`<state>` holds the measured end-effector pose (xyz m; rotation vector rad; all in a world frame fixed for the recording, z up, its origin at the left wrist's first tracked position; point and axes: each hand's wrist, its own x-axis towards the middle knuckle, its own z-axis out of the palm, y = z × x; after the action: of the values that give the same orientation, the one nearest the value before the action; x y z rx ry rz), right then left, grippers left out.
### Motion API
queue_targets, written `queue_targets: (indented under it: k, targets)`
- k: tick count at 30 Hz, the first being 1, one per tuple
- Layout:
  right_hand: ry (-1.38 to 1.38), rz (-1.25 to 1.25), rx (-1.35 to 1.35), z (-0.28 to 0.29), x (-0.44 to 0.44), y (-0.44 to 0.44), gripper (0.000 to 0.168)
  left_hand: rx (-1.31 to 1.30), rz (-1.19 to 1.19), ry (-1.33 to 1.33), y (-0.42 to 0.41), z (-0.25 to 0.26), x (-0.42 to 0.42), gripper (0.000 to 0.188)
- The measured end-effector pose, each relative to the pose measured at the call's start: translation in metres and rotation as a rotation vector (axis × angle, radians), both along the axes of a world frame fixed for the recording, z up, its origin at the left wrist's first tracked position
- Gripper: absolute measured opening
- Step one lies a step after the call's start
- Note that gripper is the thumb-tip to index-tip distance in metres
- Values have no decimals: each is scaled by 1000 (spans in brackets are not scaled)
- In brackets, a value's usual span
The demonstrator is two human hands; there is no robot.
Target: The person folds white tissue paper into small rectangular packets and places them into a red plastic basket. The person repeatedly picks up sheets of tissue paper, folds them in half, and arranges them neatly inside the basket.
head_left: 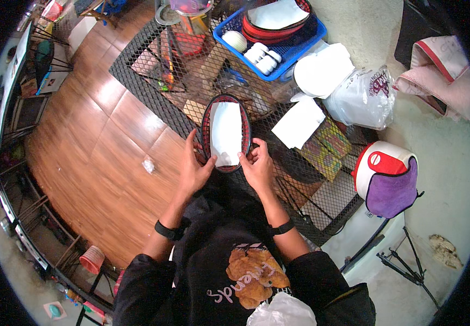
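Note:
A small oval basket (pixel 206 122), black-rimmed with red inside, is held between my two hands over the near edge of the mesh table. White paper (pixel 226 130) lines its bottom. My left hand (pixel 196 167) grips the near left side, thumb at the rim and some fingers hidden behind the basket. On the near right side, my right hand (pixel 257 165) presses its thumb onto the paper's corner, fingers curled at the outer wall. To the right, several white paper sheets (pixel 299 122) lie on the black mesh tabletop (pixel 137 87).
At the back, a blue plastic basket (pixel 268 76) holds stacked red oval baskets (pixel 255 34) topped with paper, plus several white bottles (pixel 262 57). A clear plastic bag (pixel 361 98) of white containers sits right. Beyond the table's right edge stands a red-and-white appliance (pixel 381 163) with purple cloth.

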<state>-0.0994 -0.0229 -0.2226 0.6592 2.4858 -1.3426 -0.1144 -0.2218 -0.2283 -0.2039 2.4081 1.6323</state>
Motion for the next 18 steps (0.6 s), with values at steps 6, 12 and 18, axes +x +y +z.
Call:
queue_targets:
  k: [6,12,18]
  targets:
    - [-3,-6,30,-5,2,-8,65,-75,20,-49,10,-16,3,91]
    - [47,-74,52,-14,3,-10,52,-160,10,86,16,-20,0,90]
    - [133,-144,72,-16,-2,-8,28,-125,-19,67,14,-10,2,87]
